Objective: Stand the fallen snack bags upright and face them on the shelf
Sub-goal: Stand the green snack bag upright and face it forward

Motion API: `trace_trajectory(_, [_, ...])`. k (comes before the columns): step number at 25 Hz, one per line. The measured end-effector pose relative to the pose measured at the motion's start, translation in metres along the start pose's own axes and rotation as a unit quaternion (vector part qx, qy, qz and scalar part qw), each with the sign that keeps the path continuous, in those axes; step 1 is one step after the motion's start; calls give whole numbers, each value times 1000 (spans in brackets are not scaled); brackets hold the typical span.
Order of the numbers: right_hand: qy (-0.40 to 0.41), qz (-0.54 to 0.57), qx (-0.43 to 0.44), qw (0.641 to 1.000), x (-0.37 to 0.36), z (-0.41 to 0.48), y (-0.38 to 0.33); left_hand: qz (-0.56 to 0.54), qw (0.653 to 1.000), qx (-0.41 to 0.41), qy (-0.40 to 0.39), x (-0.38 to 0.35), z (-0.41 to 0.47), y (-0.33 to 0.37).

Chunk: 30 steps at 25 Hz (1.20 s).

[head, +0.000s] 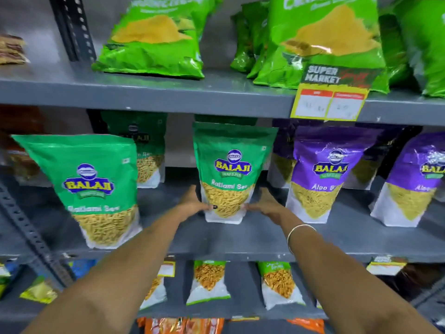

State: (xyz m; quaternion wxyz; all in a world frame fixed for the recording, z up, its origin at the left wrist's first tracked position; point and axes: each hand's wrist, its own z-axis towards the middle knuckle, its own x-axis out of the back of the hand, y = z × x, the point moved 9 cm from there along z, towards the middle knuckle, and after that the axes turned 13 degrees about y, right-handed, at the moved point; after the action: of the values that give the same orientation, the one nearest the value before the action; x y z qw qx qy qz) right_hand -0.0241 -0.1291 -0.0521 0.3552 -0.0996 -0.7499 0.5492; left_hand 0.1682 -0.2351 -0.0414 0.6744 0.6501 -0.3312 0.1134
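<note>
A green Ratlami Sev bag (231, 165) stands upright in the middle of the grey middle shelf (252, 235), label facing me. My left hand (195, 203) grips its lower left edge with the thumb over the front. My right hand (265, 206) presses against its lower right edge. Another green Ratlami Sev bag (86, 189) stands at the left near the shelf's front, tilted slightly. Behind it is a further green bag (147, 153). To the right stand two purple Aloo Sev bags (322, 177) (414, 182), upright, with darker ones behind them.
The upper shelf holds bright green bags (156, 37) leaning back and a yellow supermarket price tag (330, 97) on its edge. The lower shelf has small green-and-white snack bags (208, 283). A perforated steel upright (29, 227) runs down the left.
</note>
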Motion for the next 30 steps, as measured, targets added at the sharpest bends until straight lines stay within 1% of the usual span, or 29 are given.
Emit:
trace_trajectory(2, [-42, 62, 4, 997, -9, 15, 5, -40, 999, 21, 10, -13, 3, -3])
trace_trajectory(4, [-105, 119, 47, 986, -26, 3, -11, -63, 997, 36, 37, -14, -2, -5])
trace_trajectory(5, [-110, 133, 60, 983, -29, 1, -12, -63, 996, 39, 54, -13, -5, -7])
trace_trajectory(6, [-97, 150, 73, 981, -30, 1, -12, -59, 995, 38, 70, -11, -7, -9])
trace_trajectory(8, [-84, 174, 55, 980, -29, -5, -7, -54, 994, 34, 86, -7, -17, -11])
trace_trajectory(11, [-92, 149, 49, 983, -27, -21, -1, -31, 996, 33, 81, -3, -35, -13])
trace_trajectory(13, [-98, 131, 61, 985, -27, -32, 1, -5, 997, 24, 74, 0, -47, -13])
trace_trajectory(14, [-94, 128, 69, 985, -25, -38, -1, 2, 997, 17, 68, 2, -52, -11])
trace_trajectory(19, [-70, 91, 54, 992, -20, -59, 3, 25, 998, 4, 49, 5, -66, -13])
trace_trajectory(22, [-57, 67, 47, 995, -16, -63, 5, 20, 999, 1, 43, 5, -70, -16])
trace_trajectory(27, [-75, 61, 52, 994, -19, -68, 6, 23, 999, -21, 44, 6, -71, -16])
trace_trajectory(30, [-67, 52, 49, 995, -18, -67, 9, 31, 998, -26, 44, 5, -72, -17])
